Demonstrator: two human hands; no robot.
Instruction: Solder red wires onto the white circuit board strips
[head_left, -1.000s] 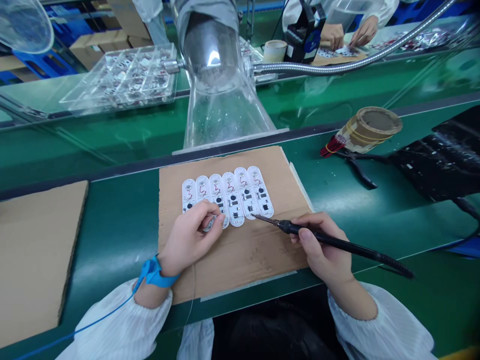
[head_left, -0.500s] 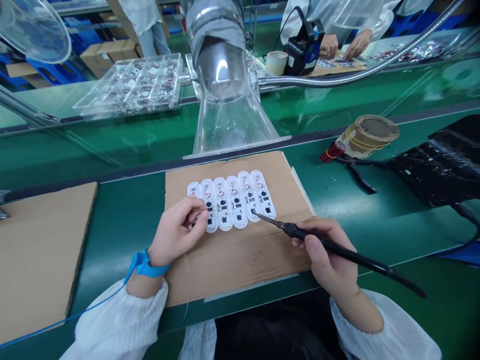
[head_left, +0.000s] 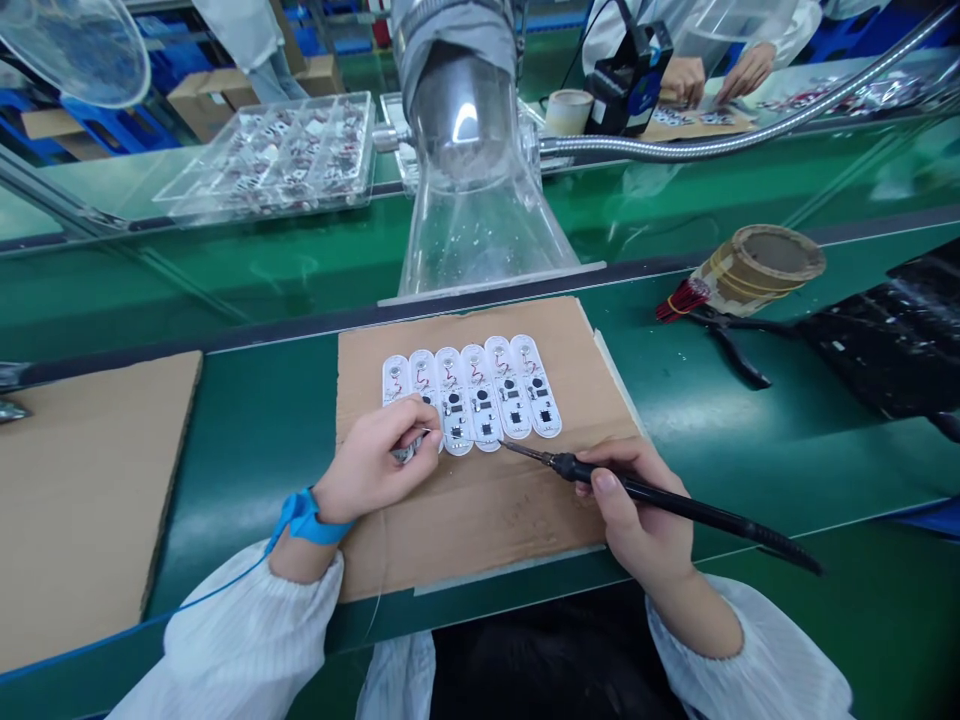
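Note:
Several white oblong circuit boards (head_left: 480,395) lie side by side on a brown cardboard sheet (head_left: 487,500). My right hand (head_left: 637,510) is closed round a black soldering iron (head_left: 675,505), its tip just below the boards' near ends. My left hand (head_left: 375,460) pinches a thin solder wire (head_left: 420,435) at the lower left boards, covering the near end of the leftmost ones. A blue wrist strap (head_left: 304,518) with a blue cord is on my left wrist.
A clear fume hood (head_left: 480,210) stands behind the cardboard. At the right lie a tape roll (head_left: 757,262), black pliers (head_left: 731,345) and a black tray (head_left: 892,340). Another cardboard sheet (head_left: 75,480) is at left. A clear parts tray (head_left: 277,155) and another person's hands (head_left: 712,75) are beyond.
The iron tip has drawn back from the boards toward me and slightly left. My left hand has shifted right, back over the near ends of the left boards.

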